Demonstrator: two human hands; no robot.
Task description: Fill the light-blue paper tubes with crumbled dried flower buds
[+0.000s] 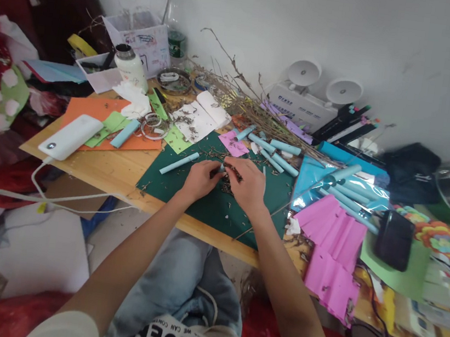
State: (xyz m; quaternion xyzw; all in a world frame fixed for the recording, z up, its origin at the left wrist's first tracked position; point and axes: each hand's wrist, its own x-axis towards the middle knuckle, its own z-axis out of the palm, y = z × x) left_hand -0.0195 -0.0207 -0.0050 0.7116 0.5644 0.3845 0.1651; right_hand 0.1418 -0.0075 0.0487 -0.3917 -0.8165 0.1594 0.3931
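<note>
Over a dark green cutting mat (pixel 198 209), my left hand (pixel 202 180) is closed on a small light blue paper roll (pixel 222 167), mostly hidden by the fingers. My right hand (pixel 248 187) meets it there, its fingertips bent together at the roll; whatever they pinch is too small to make out. Dry brown plant bits (pixel 227 184) lie under and between the hands. To the left rests a single longer blue roll (pixel 179 163). Several more blue rolls (pixel 286 164) are piled beyond my right hand, beside a pink paper square (pixel 234 143).
Dry twigs (pixel 243 96) stretch along the wall near a white router (pixel 300 104). Pink crepe paper (pixel 332 249) and a black phone-like object (pixel 394 240) are on the right. At left are a white power bank (pixel 70 137) with a cable, orange paper (pixel 145 142) and a bottle (pixel 131 68).
</note>
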